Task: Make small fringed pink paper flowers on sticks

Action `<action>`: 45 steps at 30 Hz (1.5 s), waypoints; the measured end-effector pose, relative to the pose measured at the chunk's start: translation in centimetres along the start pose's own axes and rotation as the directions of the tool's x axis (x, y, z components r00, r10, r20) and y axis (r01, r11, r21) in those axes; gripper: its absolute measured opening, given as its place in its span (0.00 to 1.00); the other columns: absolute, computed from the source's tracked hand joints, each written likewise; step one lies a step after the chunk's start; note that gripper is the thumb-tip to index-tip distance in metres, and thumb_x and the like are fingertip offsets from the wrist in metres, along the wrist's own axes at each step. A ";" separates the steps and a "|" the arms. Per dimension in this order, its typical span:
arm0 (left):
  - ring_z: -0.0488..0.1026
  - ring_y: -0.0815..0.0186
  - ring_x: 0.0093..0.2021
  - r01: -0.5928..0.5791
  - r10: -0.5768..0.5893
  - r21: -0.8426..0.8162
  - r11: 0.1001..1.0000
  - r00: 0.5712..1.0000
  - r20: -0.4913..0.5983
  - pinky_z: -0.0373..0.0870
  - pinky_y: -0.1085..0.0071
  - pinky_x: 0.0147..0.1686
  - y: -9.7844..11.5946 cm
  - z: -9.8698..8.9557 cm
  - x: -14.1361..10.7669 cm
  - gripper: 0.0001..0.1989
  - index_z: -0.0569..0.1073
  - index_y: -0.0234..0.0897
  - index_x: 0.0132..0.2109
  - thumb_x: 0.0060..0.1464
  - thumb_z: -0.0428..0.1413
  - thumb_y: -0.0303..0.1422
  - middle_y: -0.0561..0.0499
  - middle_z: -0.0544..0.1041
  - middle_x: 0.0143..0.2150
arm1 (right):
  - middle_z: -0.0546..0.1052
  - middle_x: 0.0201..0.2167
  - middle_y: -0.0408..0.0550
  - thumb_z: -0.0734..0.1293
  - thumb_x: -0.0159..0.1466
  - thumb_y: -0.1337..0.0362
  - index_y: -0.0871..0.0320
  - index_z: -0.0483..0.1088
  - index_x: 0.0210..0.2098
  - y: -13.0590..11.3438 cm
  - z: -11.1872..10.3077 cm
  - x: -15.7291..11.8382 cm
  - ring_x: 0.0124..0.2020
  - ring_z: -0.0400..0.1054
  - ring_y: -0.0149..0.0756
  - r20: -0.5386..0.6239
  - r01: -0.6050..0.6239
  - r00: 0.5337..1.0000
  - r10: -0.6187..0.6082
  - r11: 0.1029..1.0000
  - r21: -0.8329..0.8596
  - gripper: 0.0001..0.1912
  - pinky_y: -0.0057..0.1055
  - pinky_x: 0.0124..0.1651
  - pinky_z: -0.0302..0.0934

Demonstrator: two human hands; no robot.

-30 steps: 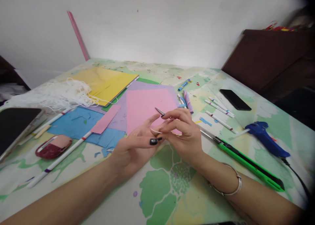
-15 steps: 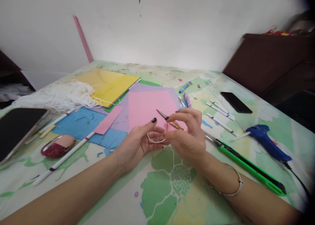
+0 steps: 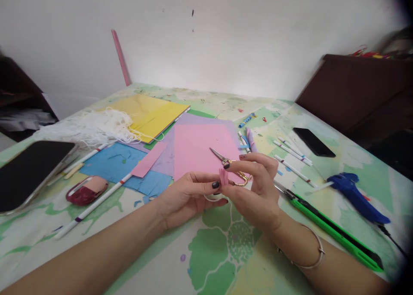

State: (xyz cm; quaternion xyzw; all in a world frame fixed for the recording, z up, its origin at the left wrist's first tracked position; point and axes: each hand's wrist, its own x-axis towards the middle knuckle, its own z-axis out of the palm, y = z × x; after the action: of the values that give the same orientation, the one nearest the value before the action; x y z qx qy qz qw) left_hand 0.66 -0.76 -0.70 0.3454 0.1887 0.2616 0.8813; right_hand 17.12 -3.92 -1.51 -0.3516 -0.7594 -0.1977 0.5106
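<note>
A small fringed strip of pink paper [image 3: 223, 177] stands upright between my hands, gathered like a tassel. My left hand [image 3: 190, 194] pinches its lower part between thumb and fingers. From the other side, my right hand [image 3: 254, 192] is closed on the same fringe with thumb and a finger, its other fingers raised and bent. A loop of white cord [image 3: 213, 197] shows at my left fingertips; where it ends is hidden. Gold-handled scissors [image 3: 221, 157] lie behind on a pink sheet [image 3: 196, 144], partly covered by my right fingers.
Left are white yarn [image 3: 87, 125], a yellow folder [image 3: 151, 114], blue paper [image 3: 103, 161], a paper stick [image 3: 97, 204] and a phone [image 3: 32, 170]. Right are a green cutter [image 3: 335, 230], a blue glue gun [image 3: 358, 198], white sticks [image 3: 293, 170] and another phone [image 3: 314, 142].
My left thumb has come down from its raised position and now presses on the pink fringe. Both hands have drawn together around it. The whole view has shifted slightly.
</note>
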 end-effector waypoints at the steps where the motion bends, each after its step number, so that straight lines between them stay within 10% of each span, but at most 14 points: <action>1: 0.72 0.67 0.39 0.007 -0.007 -0.007 1.000 1.000 0.008 0.67 0.71 0.42 0.0 0.0 -0.1 0.08 0.79 0.33 0.40 0.51 0.57 0.24 0.45 0.78 0.38 | 0.70 0.42 0.41 0.68 0.54 0.75 0.50 0.69 0.24 0.0 0.0 -0.1 0.48 0.61 0.45 0.005 -0.002 1.000 0.002 1.000 0.000 0.12 0.46 0.47 0.59; 10: 0.70 0.69 0.37 0.010 -0.010 -0.038 0.999 1.000 -0.015 0.65 0.72 0.41 0.0 0.3 -0.1 0.07 0.79 0.32 0.37 0.49 0.59 0.25 0.47 0.77 0.38 | 0.70 0.37 0.43 0.68 0.54 0.73 0.48 0.68 0.23 -0.4 0.2 0.2 0.47 0.61 0.44 -0.019 -0.070 0.997 0.070 0.997 -0.019 0.11 0.46 0.48 0.60; 18: 0.67 0.71 0.36 -0.204 0.209 0.048 0.978 0.955 -0.211 0.62 0.72 0.41 0.5 0.3 0.4 0.05 0.79 0.33 0.35 0.49 0.60 0.26 0.49 0.75 0.37 | 0.70 0.40 0.48 0.64 0.55 0.77 0.51 0.73 0.34 -0.5 -1.1 1.7 0.44 0.64 0.42 0.039 -0.136 0.990 0.133 0.986 0.097 0.14 0.45 0.46 0.60; 24: 0.67 0.69 0.38 -0.216 0.228 0.078 0.973 0.947 -0.225 0.62 0.70 0.40 0.4 0.0 0.4 0.05 0.78 0.33 0.36 0.50 0.60 0.27 0.48 0.74 0.41 | 0.74 0.30 0.45 0.63 0.59 0.71 0.57 0.71 0.36 -0.6 -0.4 1.4 0.32 0.68 0.33 0.316 -0.531 0.843 0.435 0.770 0.353 0.07 0.34 0.36 0.63; 38: 0.71 0.66 0.41 -0.288 0.335 0.185 0.940 0.884 -0.324 0.66 0.69 0.43 -0.2 0.1 0.6 0.04 0.79 0.36 0.32 0.44 0.64 0.27 0.50 0.74 0.43 | 0.75 0.25 0.45 0.67 0.56 0.65 0.58 0.74 0.29 -1.1 0.9 0.7 0.28 0.68 0.32 0.459 -0.831 0.541 0.705 0.364 0.421 0.03 0.32 0.31 0.63; 45: 0.70 0.66 0.42 -0.296 0.377 0.276 0.915 0.871 -0.315 0.66 0.69 0.44 -0.3 -0.2 0.8 0.05 0.80 0.37 0.32 0.43 0.64 0.28 0.50 0.74 0.42 | 0.74 0.25 0.45 0.67 0.55 0.66 0.58 0.74 0.29 -1.2 0.8 0.7 0.28 0.67 0.32 0.462 -0.829 0.541 0.702 0.355 0.432 0.03 0.31 0.31 0.63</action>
State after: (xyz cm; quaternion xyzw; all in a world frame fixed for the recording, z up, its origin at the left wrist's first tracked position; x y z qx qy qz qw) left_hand 1.29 -0.34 -1.16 0.4136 0.3118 0.4484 0.7285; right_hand 15.58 -3.96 -1.14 -0.4986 -0.5696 0.3564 0.5477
